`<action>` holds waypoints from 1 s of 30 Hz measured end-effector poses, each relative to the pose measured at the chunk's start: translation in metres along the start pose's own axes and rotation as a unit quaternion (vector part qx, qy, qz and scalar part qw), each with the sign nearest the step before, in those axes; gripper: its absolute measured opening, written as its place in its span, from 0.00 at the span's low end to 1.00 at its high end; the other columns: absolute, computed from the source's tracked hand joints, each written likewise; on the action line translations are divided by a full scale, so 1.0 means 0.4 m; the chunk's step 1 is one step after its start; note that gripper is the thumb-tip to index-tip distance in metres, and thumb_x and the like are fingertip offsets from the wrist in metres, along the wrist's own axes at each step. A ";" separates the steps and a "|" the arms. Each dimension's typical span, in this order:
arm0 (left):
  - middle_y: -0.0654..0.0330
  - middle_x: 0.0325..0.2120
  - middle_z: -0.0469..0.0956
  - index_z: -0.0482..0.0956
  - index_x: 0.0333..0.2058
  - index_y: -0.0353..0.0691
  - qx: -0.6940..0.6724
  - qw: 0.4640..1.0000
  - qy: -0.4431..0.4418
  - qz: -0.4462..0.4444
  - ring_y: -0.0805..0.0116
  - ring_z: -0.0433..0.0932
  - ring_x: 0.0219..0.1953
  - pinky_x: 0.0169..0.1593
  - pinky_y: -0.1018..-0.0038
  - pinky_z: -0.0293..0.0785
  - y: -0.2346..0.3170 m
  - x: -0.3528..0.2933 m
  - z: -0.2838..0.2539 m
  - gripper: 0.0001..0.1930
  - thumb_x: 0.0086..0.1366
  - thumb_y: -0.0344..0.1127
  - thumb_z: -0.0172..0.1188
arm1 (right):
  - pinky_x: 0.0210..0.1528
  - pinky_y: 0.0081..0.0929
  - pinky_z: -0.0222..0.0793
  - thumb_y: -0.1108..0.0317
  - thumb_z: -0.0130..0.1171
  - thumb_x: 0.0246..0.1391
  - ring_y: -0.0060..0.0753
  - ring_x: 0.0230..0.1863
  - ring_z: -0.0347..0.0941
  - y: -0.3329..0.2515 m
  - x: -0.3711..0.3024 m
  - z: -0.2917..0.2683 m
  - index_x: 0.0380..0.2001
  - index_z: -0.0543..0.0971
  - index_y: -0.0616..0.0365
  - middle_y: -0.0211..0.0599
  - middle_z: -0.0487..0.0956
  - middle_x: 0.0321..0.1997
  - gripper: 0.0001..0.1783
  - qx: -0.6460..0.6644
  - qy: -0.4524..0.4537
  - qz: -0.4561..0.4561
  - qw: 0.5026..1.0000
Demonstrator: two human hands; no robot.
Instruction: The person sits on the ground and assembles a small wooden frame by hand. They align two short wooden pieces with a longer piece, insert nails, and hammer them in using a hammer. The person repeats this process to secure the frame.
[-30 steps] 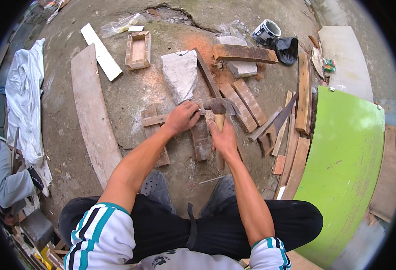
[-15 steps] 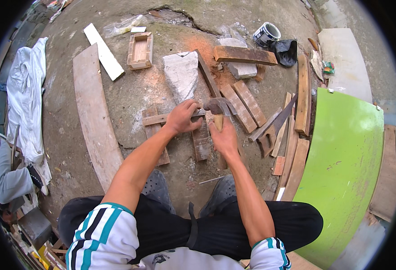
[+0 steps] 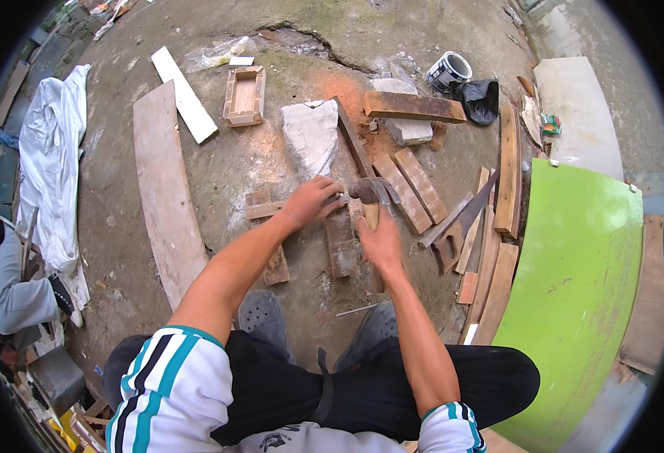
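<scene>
My right hand [image 3: 381, 240] is closed round the wooden handle of a claw hammer [image 3: 372, 190]. The hammer's head sits just right of my left hand's fingertips. My left hand [image 3: 311, 204] is closed in a pinch over a thin wooden strip [image 3: 262, 211]; what its fingertips hold is too small to make out. That strip lies across a short board [image 3: 278, 264]. Another short, dark-stained board [image 3: 339, 245] lies below the hammer, between my hands. My fingers partly hide where the strip and this board meet.
A rough concrete block [image 3: 309, 136] and a small wooden box [image 3: 244, 97] lie beyond my hands. To the right are two short planks [image 3: 410, 189], a handsaw [image 3: 453, 240], long timbers [image 3: 490, 294] and a green panel [image 3: 573, 294]. A long board [image 3: 167, 192] lies left.
The view has shifted slightly, so the ground and objects sit a little lower in the picture. Both hands keep their grips, with the hammer head still close to my left fingertips.
</scene>
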State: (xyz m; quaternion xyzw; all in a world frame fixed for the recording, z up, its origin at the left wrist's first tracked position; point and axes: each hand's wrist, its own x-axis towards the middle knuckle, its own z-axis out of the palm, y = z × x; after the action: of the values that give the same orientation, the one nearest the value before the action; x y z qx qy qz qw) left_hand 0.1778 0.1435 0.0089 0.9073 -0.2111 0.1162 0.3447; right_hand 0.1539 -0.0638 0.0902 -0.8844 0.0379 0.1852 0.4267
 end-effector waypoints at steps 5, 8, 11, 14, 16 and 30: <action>0.57 0.32 0.74 0.80 0.40 0.40 0.011 1.000 0.011 0.016 0.55 0.76 0.39 0.42 0.61 0.77 -0.003 -0.012 0.003 0.12 0.62 0.38 0.69 | 0.52 0.55 0.70 0.58 0.60 0.59 0.72 0.50 0.75 -0.023 0.001 0.002 0.53 0.74 0.70 0.70 0.79 0.45 0.27 -0.006 -0.022 0.017 1.000; 0.56 0.32 0.75 0.79 0.38 0.38 -0.016 0.999 0.030 0.020 0.54 0.76 0.39 0.43 0.62 0.77 0.011 -0.004 -0.002 0.11 0.61 0.37 0.69 | 0.40 0.48 0.70 0.59 0.60 0.60 0.59 0.38 0.75 0.018 0.007 0.026 0.48 0.74 0.67 0.60 0.79 0.38 0.22 -0.018 0.009 -0.020 1.000; 0.56 0.32 0.75 0.79 0.38 0.37 -0.024 0.999 0.024 0.017 0.53 0.77 0.38 0.42 0.62 0.77 0.021 0.006 -0.008 0.11 0.61 0.36 0.69 | 0.16 0.34 0.68 0.62 0.61 0.61 0.34 0.15 0.74 0.067 0.017 0.051 0.39 0.76 0.62 0.40 0.76 0.23 0.12 -0.028 0.059 -0.076 0.995; 0.54 0.33 0.76 0.78 0.36 0.37 -0.022 0.999 0.028 0.010 0.52 0.77 0.39 0.43 0.62 0.78 0.013 -0.006 -0.005 0.11 0.60 0.35 0.68 | 0.17 0.35 0.69 0.62 0.61 0.62 0.35 0.16 0.75 0.059 0.018 0.060 0.39 0.76 0.62 0.41 0.77 0.23 0.13 -0.029 0.054 -0.072 0.996; 0.54 0.34 0.76 0.77 0.36 0.37 -0.024 0.999 0.026 0.005 0.52 0.77 0.39 0.43 0.62 0.78 0.012 -0.005 -0.004 0.10 0.60 0.34 0.68 | 0.21 0.37 0.71 0.61 0.61 0.62 0.39 0.19 0.76 0.049 0.013 0.056 0.40 0.76 0.62 0.44 0.78 0.25 0.14 -0.036 0.051 -0.069 0.996; 0.54 0.35 0.77 0.75 0.37 0.37 -0.029 0.999 -0.011 -0.030 0.53 0.77 0.42 0.45 0.63 0.77 0.011 -0.001 0.005 0.08 0.63 0.34 0.62 | 0.48 0.49 0.71 0.57 0.62 0.60 0.65 0.44 0.78 -0.030 -0.022 0.008 0.43 0.77 0.70 0.64 0.81 0.38 0.22 -0.037 0.036 -0.045 0.998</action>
State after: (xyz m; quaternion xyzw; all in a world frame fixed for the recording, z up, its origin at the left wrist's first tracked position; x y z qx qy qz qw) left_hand 0.1753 0.1393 0.0098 0.9040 -0.1908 0.0897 0.3719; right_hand 0.1475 -0.0543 0.1004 -0.9066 0.0068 0.1352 0.3997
